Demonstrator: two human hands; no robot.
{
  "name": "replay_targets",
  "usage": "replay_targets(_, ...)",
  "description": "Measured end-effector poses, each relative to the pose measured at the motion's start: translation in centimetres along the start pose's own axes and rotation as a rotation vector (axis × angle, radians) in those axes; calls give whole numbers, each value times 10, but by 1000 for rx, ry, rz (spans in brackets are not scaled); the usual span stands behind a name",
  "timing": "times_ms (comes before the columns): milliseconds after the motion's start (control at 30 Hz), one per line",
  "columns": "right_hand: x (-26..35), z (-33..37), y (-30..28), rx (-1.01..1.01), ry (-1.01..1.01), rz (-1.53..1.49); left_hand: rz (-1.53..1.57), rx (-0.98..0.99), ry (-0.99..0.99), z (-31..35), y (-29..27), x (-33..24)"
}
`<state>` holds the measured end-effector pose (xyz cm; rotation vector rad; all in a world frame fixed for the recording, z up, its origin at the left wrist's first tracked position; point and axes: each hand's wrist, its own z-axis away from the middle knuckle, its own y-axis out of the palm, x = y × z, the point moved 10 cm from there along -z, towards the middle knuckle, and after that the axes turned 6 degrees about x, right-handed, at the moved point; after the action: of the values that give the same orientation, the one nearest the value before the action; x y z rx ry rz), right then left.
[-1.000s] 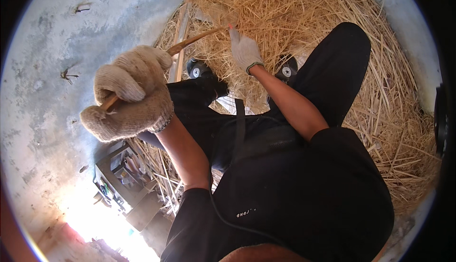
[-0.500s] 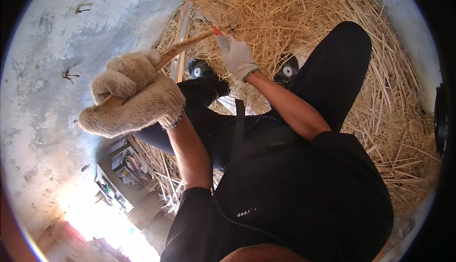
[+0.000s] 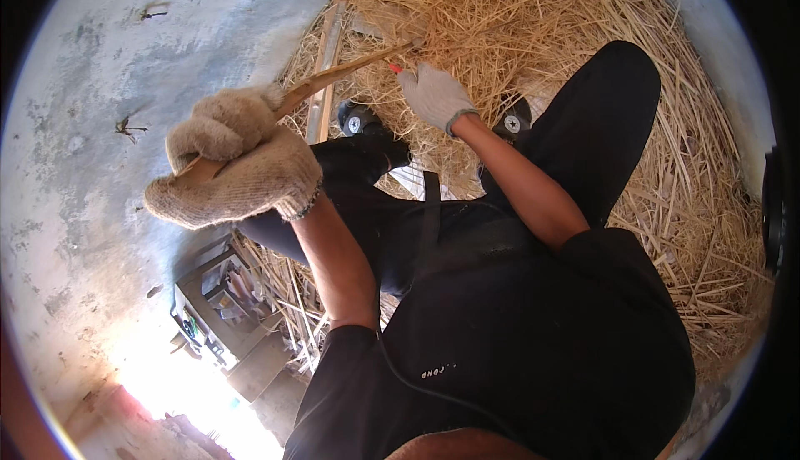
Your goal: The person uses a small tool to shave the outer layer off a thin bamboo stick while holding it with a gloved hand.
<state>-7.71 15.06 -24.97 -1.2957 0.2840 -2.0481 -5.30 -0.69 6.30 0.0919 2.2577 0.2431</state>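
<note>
My left hand (image 3: 237, 156), in a thick beige knit glove, is closed round a long tan wooden stick (image 3: 321, 81). The stick slants up and to the right past the glove, and its tip narrows over the straw. Just right of the stick's far part is my right hand (image 3: 437, 97), in a thinner pale glove. Its fingers are closed on a small red-handled tool (image 3: 395, 68), of which only the red end shows clearly. The tool appears a little apart from the stick.
Straw (image 3: 517, 18) covers the floor ahead and to the right. A pale, stained wall (image 3: 83, 110) stands at the left, with a wooden board (image 3: 322, 85) near its foot. An open box-like holder (image 3: 204, 289) with small items sits at lower left. My bent knee (image 3: 621, 68) rises at the right.
My right hand has moved to the right with the red-handled tool, away from the stick. My left hand has shifted slightly, still round the stick.
</note>
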Motion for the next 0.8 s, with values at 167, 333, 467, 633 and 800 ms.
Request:
replay_targets(167, 36, 47, -12, 11, -156, 25, 197, -168, -46, 12, -91, 20)
replay_targets(333, 87, 84, -5, 24, -351, -123, 11, 5, 5, 7, -95, 18)
replay_targets(467, 83, 94, -25, 346, -410, 262, -121, -232, 135, 17, -98, 1)
replay_targets(633, 47, 60, -59, -24, -221, -157, -446, -343, 197, 14, -78, -12)
replay_targets(800, 67, 71, 2, -16, -367, -486, -237, -267, 139, 12, -68, 0)
